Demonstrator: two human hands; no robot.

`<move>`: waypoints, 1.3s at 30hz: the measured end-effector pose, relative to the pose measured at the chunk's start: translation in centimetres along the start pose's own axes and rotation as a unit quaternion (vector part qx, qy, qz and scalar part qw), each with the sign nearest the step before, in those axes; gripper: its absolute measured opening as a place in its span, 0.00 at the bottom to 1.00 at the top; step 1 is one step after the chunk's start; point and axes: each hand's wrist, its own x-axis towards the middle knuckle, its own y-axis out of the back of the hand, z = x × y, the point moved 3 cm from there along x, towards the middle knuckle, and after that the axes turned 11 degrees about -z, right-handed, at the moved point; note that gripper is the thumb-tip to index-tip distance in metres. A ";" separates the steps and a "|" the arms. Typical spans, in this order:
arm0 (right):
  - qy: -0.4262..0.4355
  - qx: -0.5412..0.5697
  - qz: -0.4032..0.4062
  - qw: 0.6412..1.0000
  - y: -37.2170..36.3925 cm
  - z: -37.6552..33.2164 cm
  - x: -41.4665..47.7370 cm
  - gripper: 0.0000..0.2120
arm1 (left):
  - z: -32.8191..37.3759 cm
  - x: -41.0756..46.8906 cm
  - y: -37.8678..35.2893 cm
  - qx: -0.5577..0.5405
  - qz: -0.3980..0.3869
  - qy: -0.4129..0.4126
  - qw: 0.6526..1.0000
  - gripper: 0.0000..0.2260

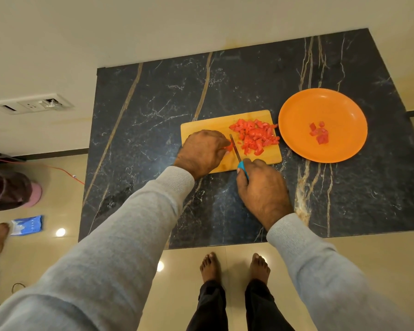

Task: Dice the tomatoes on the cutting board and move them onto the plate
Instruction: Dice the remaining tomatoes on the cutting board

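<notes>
A wooden cutting board (pixel 201 125) lies on the dark marble table. A heap of diced tomato (pixel 255 134) covers its right half. My left hand (pixel 202 151) curls over a remaining tomato piece (pixel 229 147) on the board's left part, mostly hiding it. My right hand (pixel 263 187) grips the blue handle of a knife (pixel 236 151), whose blade stands on the board just right of that piece. An orange plate (pixel 296 115) sits to the right of the board with a few diced tomato pieces (pixel 319 133) in it.
The black marble table (pixel 153 115) has its near edge just in front of my bare feet (pixel 234 266). A wall socket panel (pixel 34 105) is at the left. On the floor at left lie a dark bag (pixel 7 189) and a blue packet (pixel 26 224).
</notes>
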 end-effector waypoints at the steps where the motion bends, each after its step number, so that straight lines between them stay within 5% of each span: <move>1: 0.001 -0.002 0.002 1.000 0.0 -0.1 0.0 0.17 | 0.1 0.1 0.0 -0.003 -0.001 0.003 1.000 0.15; 11: -0.009 -0.057 -0.028 0.998 0.0 -1.7 3.4 0.11 | 0.4 0.4 0.1 -0.007 -0.026 0.023 0.999 0.16; 17: -0.023 -0.066 -0.081 0.994 -1.2 -0.9 -0.1 0.14 | 0.7 0.1 -0.1 0.005 -0.016 0.030 0.999 0.29; 23: -0.013 -0.006 -0.027 1.000 -0.2 -0.3 -2.2 0.20 | 0.0 -0.9 -0.4 0.009 0.016 0.016 1.000 0.17; 39: -0.013 -0.061 -0.061 0.996 -0.4 -2.3 1.7 0.12 | 0.5 -0.8 -0.9 0.012 0.034 0.017 0.999 0.15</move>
